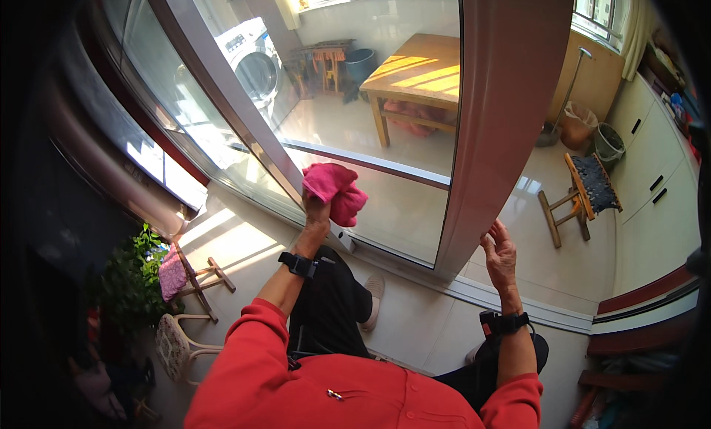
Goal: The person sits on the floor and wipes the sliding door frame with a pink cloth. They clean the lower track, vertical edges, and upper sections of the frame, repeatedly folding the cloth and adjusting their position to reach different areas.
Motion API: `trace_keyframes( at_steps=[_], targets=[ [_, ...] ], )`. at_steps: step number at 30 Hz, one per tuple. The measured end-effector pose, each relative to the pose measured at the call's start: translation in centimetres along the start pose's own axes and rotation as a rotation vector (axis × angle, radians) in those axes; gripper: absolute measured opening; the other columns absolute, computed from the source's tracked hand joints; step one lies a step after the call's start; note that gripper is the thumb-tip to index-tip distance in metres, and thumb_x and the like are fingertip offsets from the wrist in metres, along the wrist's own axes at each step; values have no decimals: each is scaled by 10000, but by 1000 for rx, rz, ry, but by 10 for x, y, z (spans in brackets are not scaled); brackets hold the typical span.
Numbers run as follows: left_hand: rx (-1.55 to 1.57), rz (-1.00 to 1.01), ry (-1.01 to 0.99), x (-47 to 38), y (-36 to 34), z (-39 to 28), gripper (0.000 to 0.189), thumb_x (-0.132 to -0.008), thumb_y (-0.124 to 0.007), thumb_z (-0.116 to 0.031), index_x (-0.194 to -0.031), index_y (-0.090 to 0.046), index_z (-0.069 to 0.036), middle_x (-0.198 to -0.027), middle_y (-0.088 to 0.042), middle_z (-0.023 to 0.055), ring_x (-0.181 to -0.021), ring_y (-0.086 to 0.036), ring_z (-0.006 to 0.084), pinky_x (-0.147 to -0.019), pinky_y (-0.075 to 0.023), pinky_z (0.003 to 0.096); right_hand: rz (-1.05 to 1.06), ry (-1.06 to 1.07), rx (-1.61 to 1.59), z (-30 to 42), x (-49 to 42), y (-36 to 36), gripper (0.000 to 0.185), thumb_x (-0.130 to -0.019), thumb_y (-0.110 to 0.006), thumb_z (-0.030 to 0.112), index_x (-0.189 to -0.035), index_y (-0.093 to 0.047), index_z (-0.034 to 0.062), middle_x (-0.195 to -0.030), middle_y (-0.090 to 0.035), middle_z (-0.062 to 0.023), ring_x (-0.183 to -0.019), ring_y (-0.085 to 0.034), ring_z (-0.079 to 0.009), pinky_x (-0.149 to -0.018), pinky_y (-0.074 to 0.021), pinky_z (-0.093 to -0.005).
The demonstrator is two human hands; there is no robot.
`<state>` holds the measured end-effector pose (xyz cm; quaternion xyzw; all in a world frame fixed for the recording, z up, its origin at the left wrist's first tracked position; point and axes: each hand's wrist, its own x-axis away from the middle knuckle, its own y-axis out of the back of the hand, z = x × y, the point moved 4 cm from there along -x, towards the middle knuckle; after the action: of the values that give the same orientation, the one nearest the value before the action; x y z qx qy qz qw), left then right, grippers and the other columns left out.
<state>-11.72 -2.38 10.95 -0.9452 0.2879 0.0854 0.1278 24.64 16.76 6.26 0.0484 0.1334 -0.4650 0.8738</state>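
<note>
Bunched in my left hand (pixel 318 215) is a pink cloth (pixel 335 193), held up at the glazed door, close to its metal upright. The glass door (pixel 400 229) has a pale metal crossbar and a wide frame stile (pixel 494 96) on its right. My right hand (pixel 501 257) is at the outer edge of that stile, with thumb and fingertips on or very near it. Whether they grip the edge is unclear. Both wrists carry black straps with small devices. Below the door runs a metal floor track (pixel 519 306).
Behind the glass are a washing machine (pixel 253 62), a wooden table (pixel 414 68) and a blue bucket (pixel 360 62). To the right stand a folding stool (pixel 583 190), bins (pixel 606 143) and white cabinets (pixel 655 168). At left are another stool (pixel 197 279), a small chair (pixel 175 345) and a leafy plant (pixel 125 273).
</note>
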Motion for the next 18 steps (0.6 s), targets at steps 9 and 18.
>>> trace_keyframes(
  at_steps=[9,18],
  targets=[
    [-148,-307,-81,-8,29,88,338,-885,-730,-300,-1114,-553,-126,-977,-555,-25,-851,-558,89,-750,-515,301,-1,-13,-8,-2,1,0,458,-954,-608,47,-1391,-476,12,-1231,-622,-94,-1165,-576,-184,-963,-494,-307],
    [259,-105,707,12,52,214,182,-920,-662,-271,-987,-592,-117,-914,-575,10,-824,-572,126,-766,-515,323,3,-28,2,0,3,0,465,-964,-597,50,-1406,-459,14,-1240,-615,-98,-1173,-569,-181,-949,-503,-307]
  ],
)
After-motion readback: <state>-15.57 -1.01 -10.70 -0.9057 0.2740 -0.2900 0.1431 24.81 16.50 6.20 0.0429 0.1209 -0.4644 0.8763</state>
